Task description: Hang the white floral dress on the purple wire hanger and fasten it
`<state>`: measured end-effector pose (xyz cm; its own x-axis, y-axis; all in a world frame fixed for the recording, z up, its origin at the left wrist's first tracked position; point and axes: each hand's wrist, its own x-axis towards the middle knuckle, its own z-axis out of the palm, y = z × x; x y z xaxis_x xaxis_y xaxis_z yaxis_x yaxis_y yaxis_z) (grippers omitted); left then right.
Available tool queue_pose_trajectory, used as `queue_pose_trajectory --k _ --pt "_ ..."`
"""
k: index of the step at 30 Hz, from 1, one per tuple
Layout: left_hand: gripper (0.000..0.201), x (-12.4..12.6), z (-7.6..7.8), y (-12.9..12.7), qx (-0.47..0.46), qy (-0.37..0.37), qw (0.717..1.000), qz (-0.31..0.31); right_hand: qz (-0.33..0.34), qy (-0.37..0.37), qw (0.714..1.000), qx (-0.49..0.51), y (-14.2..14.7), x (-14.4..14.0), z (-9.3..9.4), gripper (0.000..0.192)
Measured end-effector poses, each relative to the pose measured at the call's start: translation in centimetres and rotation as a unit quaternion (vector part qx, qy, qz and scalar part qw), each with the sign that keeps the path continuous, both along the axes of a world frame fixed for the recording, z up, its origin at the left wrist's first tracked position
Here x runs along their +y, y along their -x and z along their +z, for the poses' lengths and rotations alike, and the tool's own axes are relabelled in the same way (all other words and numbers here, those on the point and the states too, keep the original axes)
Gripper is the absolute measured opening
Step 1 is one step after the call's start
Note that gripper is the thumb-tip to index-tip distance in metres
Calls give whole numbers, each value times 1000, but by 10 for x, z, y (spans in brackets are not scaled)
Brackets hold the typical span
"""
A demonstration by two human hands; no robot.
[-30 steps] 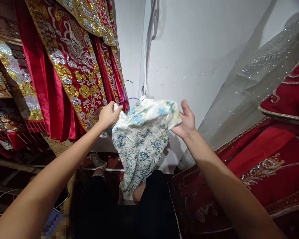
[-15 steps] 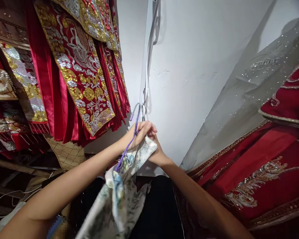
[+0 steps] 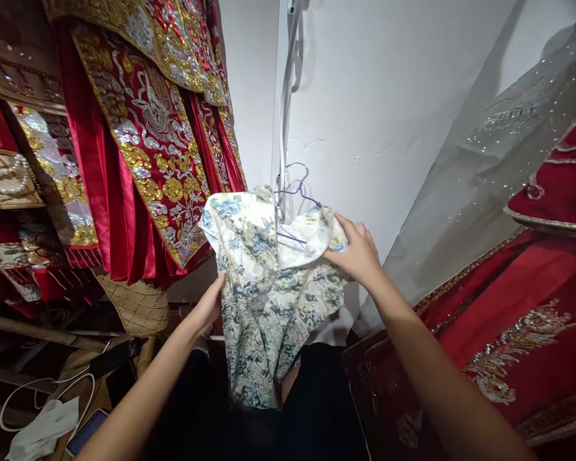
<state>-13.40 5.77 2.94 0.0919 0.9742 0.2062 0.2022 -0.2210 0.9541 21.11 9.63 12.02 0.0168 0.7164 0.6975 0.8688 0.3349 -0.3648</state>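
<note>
White wall (image 3: pixel 365 83), purple hanger (image 3: pixel 292 239) partly inside floral garment (image 3: pixel 264 291), right hand (image 3: pixel 356 251) gripping garment, left hand (image 3: pixel 207 308) grip unclear

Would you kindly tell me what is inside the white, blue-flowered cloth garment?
Inside the garment, part of a thin purple hanger shows near the top; the rest of it and anything deeper are covered.

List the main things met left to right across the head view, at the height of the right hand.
Red-and-gold embroidered garment, floral garment, right hand, sheer sparkling fabric, red beaded fabric.
</note>
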Motion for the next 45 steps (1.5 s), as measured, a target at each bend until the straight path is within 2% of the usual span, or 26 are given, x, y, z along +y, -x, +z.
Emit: queue_pose_trajectory --k 2,4,7,8,10,12,15,17,19,22,25,29,32,35,36,37,38,40,42,45 --pt "63 1 -8 -12 -70 2 997 22 5 -4 1000 -27 11 5 14 90" --pt "62 -1 -15 -27 -125 8 990 66 26 -10 999 -38 21 0 21 90" --pt "77 -14 -31 -45 -195 94 960 178 101 -1 995 -6 34 -24 10 83" --pt "83 -21 -38 -50 -211 127 948 200 135 11 990 29 39 -36 -1 80" --pt "89 -34 -49 -57 -233 164 937 201 190 47 969 147 52 -60 -36 73" --pt "87 -45 -54 -61 -242 160 942 168 180 68 931 309 68 -82 -81 60" --pt "79 -55 -48 -64 -233 123 957 121 143 180 851 473 90 -104 -145 46" --pt "72 -59 -41 -67 -235 93 962 101 153 251 820 491 100 -108 -166 47" --pt "66 -63 -37 -73 -256 93 957 99 180 263 819 476 106 -105 -164 46" --pt "62 -69 -35 -84 -306 132 938 98 225 231 836 444 111 -98 -137 35" --pt "58 -73 -35 -92 -347 144 924 72 253 220 836 435 114 -97 -114 30" --pt "52 -71 -41 -91 -360 135 921 72 247 230 828 447 109 -105 -114 32" --pt "54 -68 -52 -82 -308 78 937 147 226 229 830 456 101 -111 -117 34" --pt "67 -69 -59 -76 -183 -41 940 284 230 258 839 420 100 -117 -114 37" --pt "70 -71 -59 -77 -134 -81 940 303 234 273 842 403 102 -119 -112 37" --pt "68 -73 -59 -78 -91 -113 945 292 240 286 843 388 106 -122 -110 37" --pt "62 -75 -58 -82 -56 -133 958 248 244 294 843 380 110 -124 -109 36" --pt "41 -79 -53 -91 -29 -138 983 115 244 299 842 377 116 -126 -108 32" --pt "22 -79 -49 -103 -35 -118 992 29 244 310 838 376 118 -122 -105 28" --pt "9 -74 -44 -115 -36 -123 992 12 242 343 821 386 107 -97 -89 25"
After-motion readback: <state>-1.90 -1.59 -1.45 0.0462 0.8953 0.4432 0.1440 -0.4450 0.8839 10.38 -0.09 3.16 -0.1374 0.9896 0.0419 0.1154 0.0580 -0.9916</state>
